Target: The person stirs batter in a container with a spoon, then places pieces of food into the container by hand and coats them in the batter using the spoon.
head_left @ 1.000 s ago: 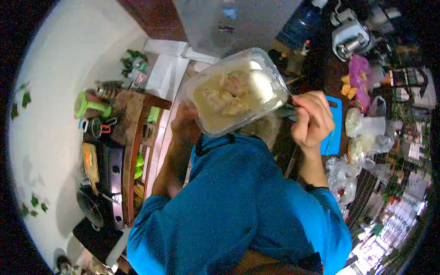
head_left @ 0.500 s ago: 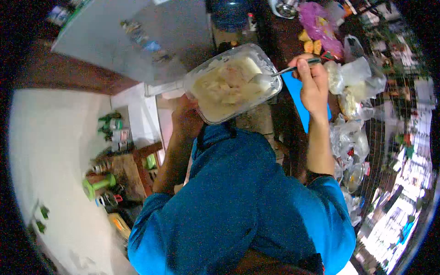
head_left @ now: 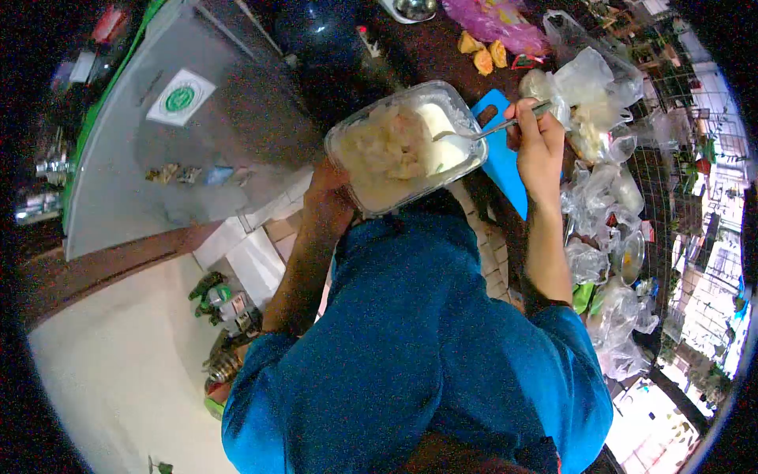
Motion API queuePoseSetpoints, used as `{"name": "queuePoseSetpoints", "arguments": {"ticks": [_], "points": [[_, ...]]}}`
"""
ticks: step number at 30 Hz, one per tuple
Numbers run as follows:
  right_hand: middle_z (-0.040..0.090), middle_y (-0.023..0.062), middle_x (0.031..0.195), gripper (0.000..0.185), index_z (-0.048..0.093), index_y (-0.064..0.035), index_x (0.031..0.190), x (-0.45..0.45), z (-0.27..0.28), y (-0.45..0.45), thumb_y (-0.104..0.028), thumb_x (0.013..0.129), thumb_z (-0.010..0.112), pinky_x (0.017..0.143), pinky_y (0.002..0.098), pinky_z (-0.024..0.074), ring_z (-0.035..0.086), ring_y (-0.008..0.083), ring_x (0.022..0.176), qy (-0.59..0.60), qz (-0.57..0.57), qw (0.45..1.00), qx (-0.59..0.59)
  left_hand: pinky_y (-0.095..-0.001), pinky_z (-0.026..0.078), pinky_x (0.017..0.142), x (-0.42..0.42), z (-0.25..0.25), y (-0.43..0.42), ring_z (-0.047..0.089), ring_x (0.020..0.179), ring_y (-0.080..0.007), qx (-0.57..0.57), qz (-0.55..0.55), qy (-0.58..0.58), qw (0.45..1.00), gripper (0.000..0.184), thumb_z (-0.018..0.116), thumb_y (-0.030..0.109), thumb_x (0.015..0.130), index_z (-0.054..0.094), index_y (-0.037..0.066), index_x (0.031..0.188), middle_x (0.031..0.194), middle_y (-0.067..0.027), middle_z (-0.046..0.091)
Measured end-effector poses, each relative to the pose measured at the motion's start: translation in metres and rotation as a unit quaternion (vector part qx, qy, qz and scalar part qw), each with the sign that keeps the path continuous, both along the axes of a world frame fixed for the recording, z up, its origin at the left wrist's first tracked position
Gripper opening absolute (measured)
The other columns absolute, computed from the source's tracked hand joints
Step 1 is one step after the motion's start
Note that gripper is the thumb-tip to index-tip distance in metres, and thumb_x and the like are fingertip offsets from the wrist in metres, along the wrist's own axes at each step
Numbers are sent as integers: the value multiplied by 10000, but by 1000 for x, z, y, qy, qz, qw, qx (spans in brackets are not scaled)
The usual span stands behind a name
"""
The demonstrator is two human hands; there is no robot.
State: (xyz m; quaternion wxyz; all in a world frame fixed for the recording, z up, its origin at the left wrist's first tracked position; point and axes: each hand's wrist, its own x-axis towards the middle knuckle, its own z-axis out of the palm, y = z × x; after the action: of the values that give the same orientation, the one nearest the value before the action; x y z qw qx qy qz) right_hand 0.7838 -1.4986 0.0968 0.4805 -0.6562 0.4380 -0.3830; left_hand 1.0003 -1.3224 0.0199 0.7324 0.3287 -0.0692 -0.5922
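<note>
A clear rectangular container [head_left: 454, 178] is held up in front of my body, tilted in view. Pale, lumpy, wet food [head_left: 387, 150] covers its left and middle part, while the white bottom shows at the right. My left hand [head_left: 330, 189] grips the container's left side, its fingers partly hidden beneath and in shadow. In my right hand [head_left: 537, 142], closed around the handle, is a metal spoon [head_left: 493, 130] whose head rests at the container's right end. The exact shape of that head is blurred.
A blue cutting board [head_left: 505, 178] lies on the dark counter beside my right hand. Yellow-orange pieces [head_left: 483, 57], a purple plastic bag [head_left: 493, 22] and several clear bags [head_left: 604, 189] sit along it. To the left stands a grey fridge-like door [head_left: 245, 103] with a green-and-white sticker [head_left: 180, 97].
My view has turned, bringing the door's sticker into sight. More white bottom shows at the container's right end, the food lying further left. Both hands keep their holds.
</note>
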Motion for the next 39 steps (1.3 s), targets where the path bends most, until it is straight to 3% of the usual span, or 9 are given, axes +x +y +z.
{"name": "queuePoseSetpoints", "arguments": {"ticks": [9,14,18,20,25,31,34,36,39], "points": [[481,-2,730,267,568,-24,857,-43,10,-77,-227,984,450,579,209,331,392,75,647,-8,157,953,-260,-440,402,1022,-36,3,-63,504,1186,-316,20,25,-10,999,566,558,207,786,433,-45,1276,1270,-180,524],[548,28,879,259,555,-35,904,-46,-12,-112,-271,979,478,683,234,436,482,90,785,-7,138,984,-113,-442,395,1022,-57,11,-80,505,1180,-309,36,63,-30,997,535,536,200,794,448,-44,1262,1259,-176,533],[566,20,902,202,569,-50,929,-48,-38,-140,-242,965,517,625,242,450,512,96,781,3,200,964,-173,-443,389,1022,-68,20,-86,506,1176,-304,71,93,-59,991,511,518,195,801,460,-43,1250,1250,-172,540],[574,13,903,204,582,-41,922,-45,-38,-148,-232,961,527,581,228,416,489,88,705,188,143,855,-462,-443,387,1022,-70,25,-88,506,1173,-302,87,102,-76,988,500,509,192,805,466,-43,1244,1245,-171,544],[521,-18,746,220,599,-45,882,-30,-53,-151,-231,966,516,513,224,331,406,68,599,11,135,969,-205,-446,393,1015,-56,24,-93,513,1166,-305,83,76,-78,991,502,510,196,809,463,-45,1247,1246,-171,545],[429,-43,629,237,581,-68,845,-19,-39,-153,-269,959,525,486,217,275,344,53,547,-60,74,995,0,-451,424,996,-31,-3,-102,533,1155,-327,8,2,-20,1000,563,551,221,807,429,-53,1283,1268,-180,530],[416,-43,613,235,576,-72,846,-16,-23,-153,-274,957,526,475,214,284,365,54,538,-43,93,990,-92,-456,431,992,-28,3,-107,538,1154,-323,4,-9,-20,1000,581,567,237,806,427,-55,1288,1272,-181,528],[421,-36,601,237,576,-77,837,-13,5,-139,-273,958,521,457,211,289,387,57,514,-19,37,997,66,-456,432,992,-27,6,-110,539,1155,-319,1,-17,-27,1000,586,573,243,804,428,-55,1288,1272,-181,529],[454,-25,601,245,580,-83,833,-18,-14,-152,-284,959,517,433,212,283,390,56,483,-65,25,998,-3,-452,430,995,-26,9,-115,537,1157,-318,9,-17,-31,999,594,578,244,799,428,-55,1289,1272,-180,529]]}}
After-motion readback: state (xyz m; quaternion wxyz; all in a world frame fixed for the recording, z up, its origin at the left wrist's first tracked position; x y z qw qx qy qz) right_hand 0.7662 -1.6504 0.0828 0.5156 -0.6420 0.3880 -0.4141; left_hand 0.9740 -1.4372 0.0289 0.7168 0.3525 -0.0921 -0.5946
